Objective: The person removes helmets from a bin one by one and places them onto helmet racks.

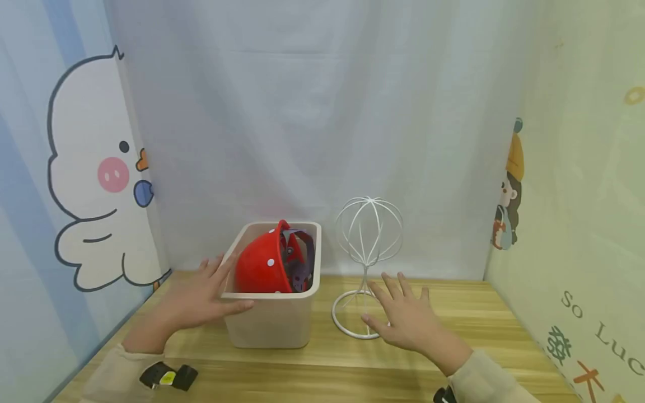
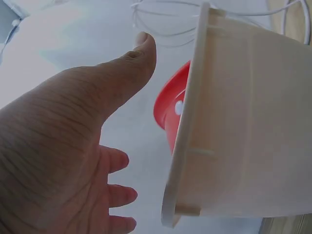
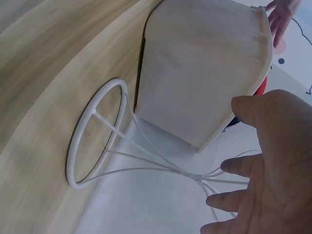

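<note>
A red helmet [image 1: 262,264] with white dots lies on its side in a cream plastic bin [image 1: 272,322], its grey and purple straps [image 1: 301,268] facing right. At the bin's left rim is my left hand [image 1: 201,296], fingers spread and thumb stretched along the near side; the left wrist view shows nothing in its grasp. Right of the bin stands a white wire hat stand [image 1: 370,263] with a balloon-shaped top and a ring base [image 3: 73,151]. My right hand [image 1: 405,316] hovers by the stand's stem with fingers apart, holding nothing, and overlaps part of the base.
Bin and stand are on a wood-grain table [image 1: 363,375]. A pale curtain [image 1: 322,129] hangs behind them. Printed fabric walls flank both sides, a white cartoon bird [image 1: 96,140] on the left one and lettering [image 1: 617,344] on the right one.
</note>
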